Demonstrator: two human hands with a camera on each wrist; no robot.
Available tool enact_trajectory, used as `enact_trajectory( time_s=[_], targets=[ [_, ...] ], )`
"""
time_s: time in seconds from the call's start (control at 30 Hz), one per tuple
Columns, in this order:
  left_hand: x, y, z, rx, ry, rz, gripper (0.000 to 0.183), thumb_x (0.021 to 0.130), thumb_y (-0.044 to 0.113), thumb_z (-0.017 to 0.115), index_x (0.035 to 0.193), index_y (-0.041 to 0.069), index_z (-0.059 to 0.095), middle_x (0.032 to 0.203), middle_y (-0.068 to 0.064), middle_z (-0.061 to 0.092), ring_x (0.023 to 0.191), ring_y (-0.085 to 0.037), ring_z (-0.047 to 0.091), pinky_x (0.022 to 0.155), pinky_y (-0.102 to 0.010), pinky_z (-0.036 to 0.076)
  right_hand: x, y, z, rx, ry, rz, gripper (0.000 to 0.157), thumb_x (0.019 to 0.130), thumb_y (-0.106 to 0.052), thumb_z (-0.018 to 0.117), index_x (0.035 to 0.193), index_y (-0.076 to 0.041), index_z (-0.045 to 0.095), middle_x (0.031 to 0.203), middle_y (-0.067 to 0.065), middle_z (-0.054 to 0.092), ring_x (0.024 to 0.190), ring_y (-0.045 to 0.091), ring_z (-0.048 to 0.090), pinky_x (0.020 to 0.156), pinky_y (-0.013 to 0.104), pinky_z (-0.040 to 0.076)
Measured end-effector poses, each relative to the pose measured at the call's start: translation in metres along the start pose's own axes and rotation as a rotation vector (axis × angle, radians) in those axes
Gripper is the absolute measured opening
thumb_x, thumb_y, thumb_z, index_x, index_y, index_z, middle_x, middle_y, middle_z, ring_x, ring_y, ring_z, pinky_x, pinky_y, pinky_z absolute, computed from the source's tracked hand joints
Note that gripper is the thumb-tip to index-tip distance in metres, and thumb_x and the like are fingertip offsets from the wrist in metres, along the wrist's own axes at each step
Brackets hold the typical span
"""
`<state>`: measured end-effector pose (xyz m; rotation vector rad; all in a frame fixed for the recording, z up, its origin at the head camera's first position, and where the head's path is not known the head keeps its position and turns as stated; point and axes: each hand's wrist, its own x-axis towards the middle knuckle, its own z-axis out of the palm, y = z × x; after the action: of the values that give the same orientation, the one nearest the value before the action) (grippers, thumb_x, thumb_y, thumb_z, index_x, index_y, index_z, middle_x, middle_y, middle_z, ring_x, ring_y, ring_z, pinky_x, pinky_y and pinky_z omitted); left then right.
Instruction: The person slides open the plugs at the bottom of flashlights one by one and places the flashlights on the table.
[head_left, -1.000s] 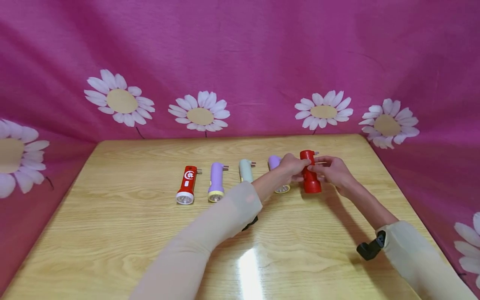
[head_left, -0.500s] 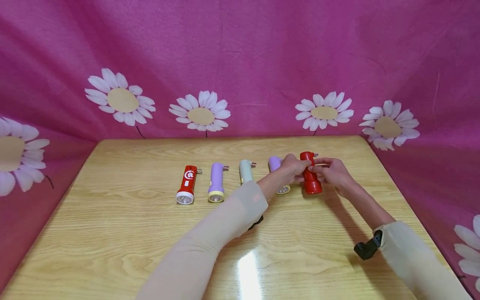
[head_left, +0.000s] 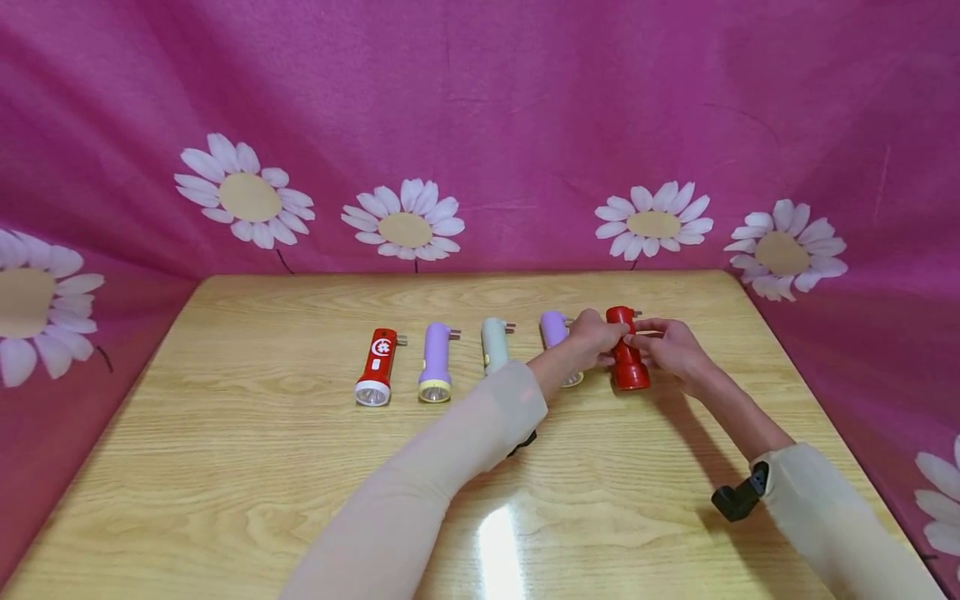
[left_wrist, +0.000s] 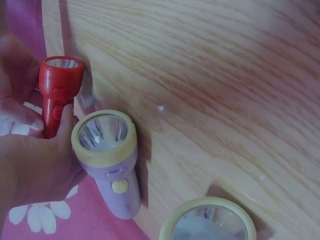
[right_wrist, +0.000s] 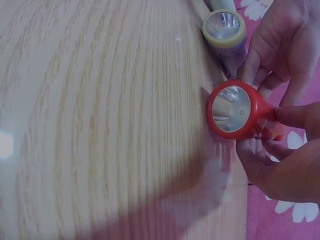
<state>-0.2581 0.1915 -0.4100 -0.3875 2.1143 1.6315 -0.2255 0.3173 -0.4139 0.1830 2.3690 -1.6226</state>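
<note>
Both hands are on a solid red flashlight [head_left: 628, 367] at the right end of a row on the wooden table. My left hand [head_left: 596, 335] pinches its body from the left, thumb on the near side. From the right, my right hand [head_left: 675, 348] holds the same body with thumb and fingers. The lens end faces toward me, and plug prongs stick out near the far end. Right beside the left hand lies a purple flashlight [left_wrist: 112, 150] with a cream rim, partly covered by that hand in the head view.
Farther left in the row lie a pale green flashlight [head_left: 495, 343], partly behind the left sleeve, another purple flashlight [head_left: 435, 362], and a red flashlight with a white rim [head_left: 377, 367]. A pink flowered cloth [head_left: 525, 133] hangs behind the wooden table [head_left: 225, 467].
The red flashlight in both hands has shifted slightly toward me. My left forearm has moved a little to the right; both hands keep their hold. The head view has shifted slightly.
</note>
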Motion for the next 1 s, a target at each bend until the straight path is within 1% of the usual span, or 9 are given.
enact_trajectory(
  time_s=[0.17,0.33,0.5,0.6,0.7,0.8,0.93,1.0],
  targets=[
    [0.001,0.000,0.002,0.003,0.010,0.002,0.023,0.083,0.018,0.069,0.093,0.004,0.055,0.074,-0.007,0.054,0.056,-0.020,0.059,0.062,-0.033,0.056,-0.002,-0.001,-0.001,0.000,-0.007,-0.005,0.047,0.094,-0.012,0.050,0.132,0.011,0.034,0.118,0.025,0.046,0.081,0.017,0.058,0.077,0.030,0.053],
    [0.002,-0.001,0.003,-0.033,0.006,-0.014,0.021,0.082,0.014,0.069,0.092,0.003,0.055,0.074,-0.007,0.053,0.056,-0.020,0.058,0.062,-0.034,0.056,-0.001,0.001,-0.001,-0.016,-0.001,-0.018,0.046,0.094,-0.012,0.051,0.130,0.012,0.036,0.115,0.027,0.049,0.081,0.017,0.058,0.077,0.031,0.053],
    [0.002,-0.001,0.004,-0.077,-0.007,-0.024,0.019,0.081,0.007,0.068,0.091,0.003,0.052,0.074,-0.008,0.052,0.055,-0.020,0.056,0.063,-0.034,0.056,0.001,0.005,-0.001,-0.047,0.019,-0.020,0.048,0.094,-0.017,0.052,0.130,0.012,0.037,0.116,0.028,0.049,0.083,0.016,0.058,0.078,0.030,0.053],
    [0.001,-0.001,0.004,-0.095,-0.007,-0.026,0.019,0.082,0.006,0.067,0.092,0.003,0.052,0.074,-0.008,0.051,0.055,-0.020,0.057,0.063,-0.034,0.056,0.002,0.007,-0.002,-0.051,0.029,-0.008,0.049,0.094,-0.019,0.053,0.130,0.011,0.038,0.116,0.027,0.050,0.082,0.016,0.058,0.077,0.030,0.053],
    [0.001,-0.001,0.005,-0.093,0.007,-0.026,0.020,0.082,0.008,0.068,0.095,0.003,0.052,0.075,-0.008,0.051,0.057,-0.021,0.060,0.062,-0.033,0.056,0.005,0.009,-0.002,-0.043,0.047,0.007,0.049,0.093,-0.021,0.055,0.129,0.009,0.040,0.113,0.022,0.053,0.080,0.015,0.058,0.076,0.031,0.053],
    [0.001,-0.001,0.006,-0.080,0.021,-0.026,0.021,0.082,0.010,0.068,0.096,0.003,0.054,0.076,-0.008,0.052,0.058,-0.022,0.062,0.061,-0.032,0.056,0.006,0.010,-0.003,-0.037,0.056,0.007,0.048,0.093,-0.020,0.054,0.129,0.008,0.040,0.111,0.019,0.053,0.079,0.014,0.058,0.075,0.031,0.054],
    [0.001,0.000,0.007,-0.079,0.029,-0.032,0.022,0.081,0.010,0.070,0.097,0.002,0.055,0.077,-0.008,0.052,0.059,-0.021,0.062,0.060,-0.032,0.056,0.006,0.012,-0.005,-0.016,0.061,0.001,0.047,0.093,-0.018,0.054,0.129,0.009,0.041,0.114,0.023,0.051,0.078,0.012,0.057,0.073,0.026,0.053],
    [0.002,0.000,0.008,-0.082,0.028,-0.037,0.021,0.081,0.009,0.070,0.096,0.002,0.056,0.077,-0.007,0.052,0.059,-0.020,0.062,0.060,-0.032,0.056,0.005,0.012,-0.005,-0.010,0.069,0.002,0.047,0.092,-0.018,0.055,0.129,0.008,0.042,0.114,0.022,0.051,0.078,0.011,0.058,0.073,0.025,0.053]
  ],
)
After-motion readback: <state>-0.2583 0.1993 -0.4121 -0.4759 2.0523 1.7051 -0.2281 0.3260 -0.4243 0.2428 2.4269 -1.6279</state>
